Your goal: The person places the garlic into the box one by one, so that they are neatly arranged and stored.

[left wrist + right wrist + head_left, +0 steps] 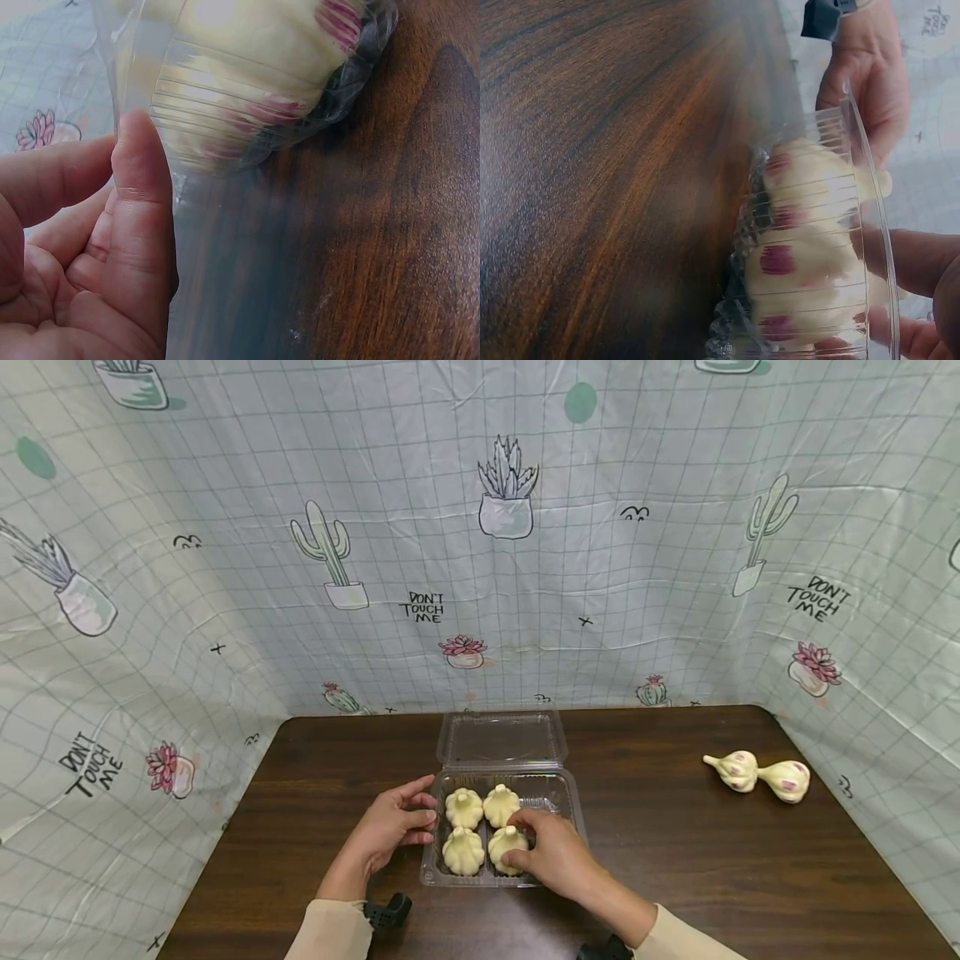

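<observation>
A clear plastic clamshell container (546, 787) stands on the table with its lid (502, 739) folded back. Several pale garlic bulbs sit inside, stems up, in the left and middle compartments. My left hand (386, 828) pinches the container's left rim between thumb and fingers, as the left wrist view shows close up. Reaching in from the right, my right hand (558, 857) holds the front middle garlic bulb (507, 843) with its thumb and fingers. Purple patches on the bulbs (802, 277) show through the container wall in the right wrist view; the right fingertips are partly hidden.
Two more garlic bulbs, one (738, 771) beside the other (787, 782), lie at the right of the dark wooden table (675, 860). A patterned cloth (397, 543) hangs behind and along both sides. Black straps (388, 912) circle the wrists.
</observation>
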`<act>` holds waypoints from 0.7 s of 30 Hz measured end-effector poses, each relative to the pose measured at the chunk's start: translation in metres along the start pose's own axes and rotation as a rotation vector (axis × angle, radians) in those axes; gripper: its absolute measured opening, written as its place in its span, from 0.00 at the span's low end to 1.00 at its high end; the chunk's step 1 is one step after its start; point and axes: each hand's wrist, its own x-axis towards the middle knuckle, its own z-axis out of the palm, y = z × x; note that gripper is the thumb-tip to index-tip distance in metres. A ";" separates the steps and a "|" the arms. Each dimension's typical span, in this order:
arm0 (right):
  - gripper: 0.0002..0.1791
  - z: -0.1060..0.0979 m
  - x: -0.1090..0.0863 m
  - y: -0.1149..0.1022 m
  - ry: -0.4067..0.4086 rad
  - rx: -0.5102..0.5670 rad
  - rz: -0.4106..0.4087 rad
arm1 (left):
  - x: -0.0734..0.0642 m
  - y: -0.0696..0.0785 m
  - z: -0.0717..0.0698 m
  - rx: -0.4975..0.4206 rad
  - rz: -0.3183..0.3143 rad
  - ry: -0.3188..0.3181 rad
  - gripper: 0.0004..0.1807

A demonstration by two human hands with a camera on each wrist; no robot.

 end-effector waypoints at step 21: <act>0.28 -0.005 -0.003 0.001 -0.044 0.045 0.016 | -0.001 0.000 0.002 0.009 0.008 -0.010 0.36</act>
